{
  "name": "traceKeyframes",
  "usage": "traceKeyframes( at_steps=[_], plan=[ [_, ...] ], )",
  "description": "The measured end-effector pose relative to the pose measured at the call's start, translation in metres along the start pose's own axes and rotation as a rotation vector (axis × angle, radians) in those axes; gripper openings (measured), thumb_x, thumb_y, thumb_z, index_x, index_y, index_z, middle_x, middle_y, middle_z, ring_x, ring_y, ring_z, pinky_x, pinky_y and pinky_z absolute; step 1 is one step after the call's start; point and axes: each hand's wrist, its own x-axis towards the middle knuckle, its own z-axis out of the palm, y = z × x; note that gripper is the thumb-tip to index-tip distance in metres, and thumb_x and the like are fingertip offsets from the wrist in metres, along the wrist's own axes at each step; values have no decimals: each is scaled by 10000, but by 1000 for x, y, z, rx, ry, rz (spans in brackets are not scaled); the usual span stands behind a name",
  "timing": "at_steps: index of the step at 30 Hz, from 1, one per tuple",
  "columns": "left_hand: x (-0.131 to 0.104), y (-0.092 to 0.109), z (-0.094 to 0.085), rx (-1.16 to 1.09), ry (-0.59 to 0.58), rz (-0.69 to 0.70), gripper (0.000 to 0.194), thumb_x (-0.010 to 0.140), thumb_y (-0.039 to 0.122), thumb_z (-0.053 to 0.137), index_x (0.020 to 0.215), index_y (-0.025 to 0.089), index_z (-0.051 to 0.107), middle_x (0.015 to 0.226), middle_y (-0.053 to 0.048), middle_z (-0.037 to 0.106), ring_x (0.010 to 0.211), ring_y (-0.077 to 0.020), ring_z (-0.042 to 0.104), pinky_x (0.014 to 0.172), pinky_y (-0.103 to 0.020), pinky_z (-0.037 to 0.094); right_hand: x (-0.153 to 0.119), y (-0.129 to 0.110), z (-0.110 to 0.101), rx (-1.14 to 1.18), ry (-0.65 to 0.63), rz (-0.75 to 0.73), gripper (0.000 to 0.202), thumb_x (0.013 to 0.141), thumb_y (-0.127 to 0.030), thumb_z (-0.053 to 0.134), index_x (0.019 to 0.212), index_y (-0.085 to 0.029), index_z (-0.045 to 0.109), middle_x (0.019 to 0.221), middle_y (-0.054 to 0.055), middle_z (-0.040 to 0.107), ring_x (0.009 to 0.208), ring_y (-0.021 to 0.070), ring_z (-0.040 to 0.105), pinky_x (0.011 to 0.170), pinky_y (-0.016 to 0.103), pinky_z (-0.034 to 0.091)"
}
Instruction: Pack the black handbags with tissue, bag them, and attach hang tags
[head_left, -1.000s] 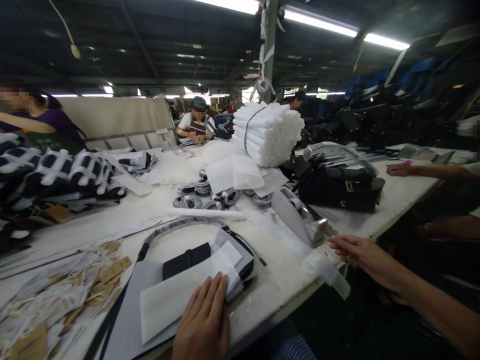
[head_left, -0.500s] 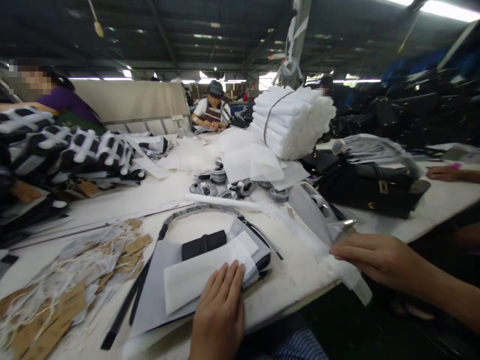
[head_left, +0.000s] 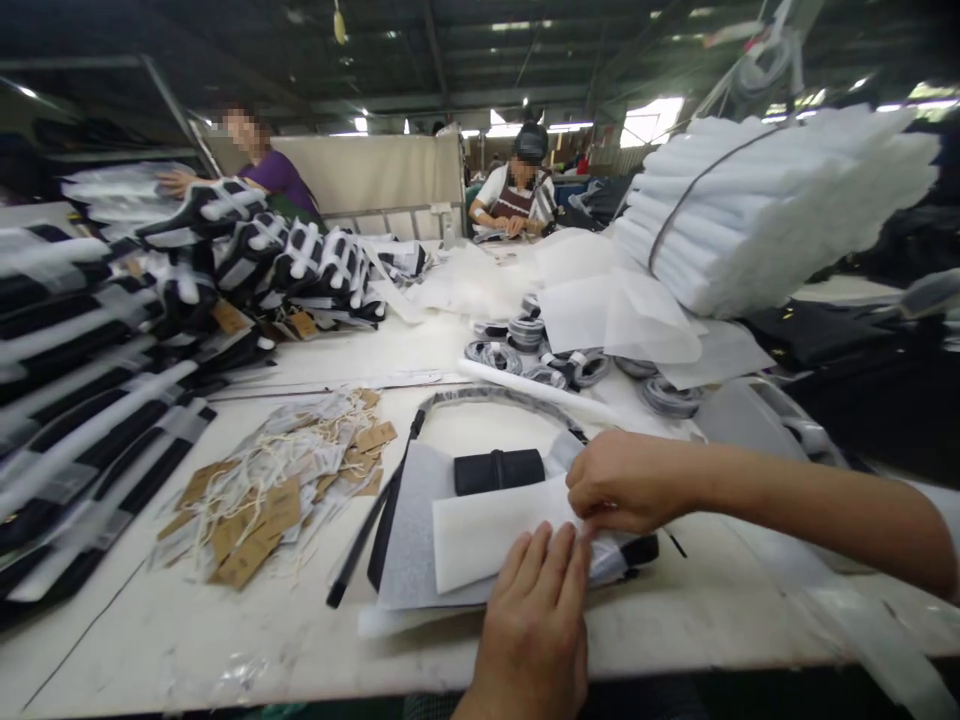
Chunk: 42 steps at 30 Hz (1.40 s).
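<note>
My left hand [head_left: 536, 600] lies flat, its fingers stretched over the lower right part of a white foam sheet [head_left: 472, 545]. At the sheet's right end my right hand [head_left: 619, 485] is closed, fingertips pressed down close to the left fingers. Whatever it pinches is hidden. Under the foam sheet is a black bag [head_left: 379, 560] covered with grey-white paper [head_left: 412, 500], and its wrapped handle [head_left: 487, 397] arches behind. A rolled black piece with a band [head_left: 499, 470] rests just above the foam. Clear plastic wrap [head_left: 607, 560] covers the bag's right end.
Brown tags with white strings [head_left: 277, 490] lie in a heap on the left. Wrapped black bags [head_left: 97, 420] are piled beyond them. Coiled straps [head_left: 525, 335], a white rod [head_left: 532, 385] and a bundle of white foam [head_left: 750, 210] stand behind. Two people work across the table.
My right hand has come from the dispenser-like object at the right to the foam sheet's right end. My left hand stays on the sheet. The view has turned right to left.
</note>
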Motion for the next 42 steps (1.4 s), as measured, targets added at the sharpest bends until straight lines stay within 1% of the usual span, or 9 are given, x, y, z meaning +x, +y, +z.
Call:
traceKeyframes(
  at_steps=[7,10,13,21,26,30,34,38,42],
  plan=[
    [-2,1,6,-79,44,-66,545,932,297,457,1441,106,494,1467,-21,544,1338,-209,515,1145,-329,406,38,3,-6,-79,-261,99,82,767,-317,749,823,-274,789,733,38,749,666,193,630,542,294,234],
    [0,0,4,-80,7,-94,568,938,337,465,1472,145,461,1515,-20,485,1312,-212,540,1099,-331,457,46,0,-11,-141,-316,107,112,738,-271,738,828,-279,804,705,48,745,634,193,619,534,299,230],
    [0,-1,4,-79,29,-61,504,933,368,491,1411,219,546,1543,43,440,1286,-240,561,1056,-360,497,54,-1,-15,-164,-349,123,128,724,-261,733,826,-276,810,688,46,739,614,184,610,529,299,231],
    [-4,-2,10,-89,130,-36,437,911,385,515,1302,237,643,1437,84,565,1253,-253,583,1037,-377,510,77,5,-23,-138,-552,216,166,690,-395,825,757,-246,796,626,-6,710,552,146,576,529,274,270],
    [1,-1,14,-65,257,-36,373,887,361,524,1181,237,717,1288,90,680,1141,-239,646,954,-351,548,84,21,-21,-307,-452,200,512,605,-658,812,721,-160,792,590,76,690,541,188,570,559,295,296],
    [3,-1,17,-47,281,-36,349,866,350,554,1146,244,733,1252,92,699,1119,-224,653,933,-334,556,84,43,-16,-190,-428,242,565,525,-746,800,669,-200,768,542,19,644,505,160,515,557,289,300],
    [1,-2,20,-25,276,-20,355,864,353,568,1164,245,724,1272,98,688,1136,-219,643,922,-338,568,86,64,-9,-22,-374,353,526,458,-702,842,649,-222,742,503,-31,580,495,130,475,561,272,310],
    [-2,-4,19,-8,216,16,408,850,349,578,1221,232,700,1323,75,659,1157,-236,634,939,-353,567,91,78,-6,37,-315,406,483,464,-621,870,679,-207,743,524,-36,591,509,132,496,550,259,334],
    [-6,-5,16,-24,115,20,505,869,406,561,1336,224,623,1434,71,569,1243,-255,583,1003,-380,547,81,84,-10,138,-215,381,371,592,-511,845,751,-186,763,674,-8,697,616,149,599,594,240,403]
  ],
)
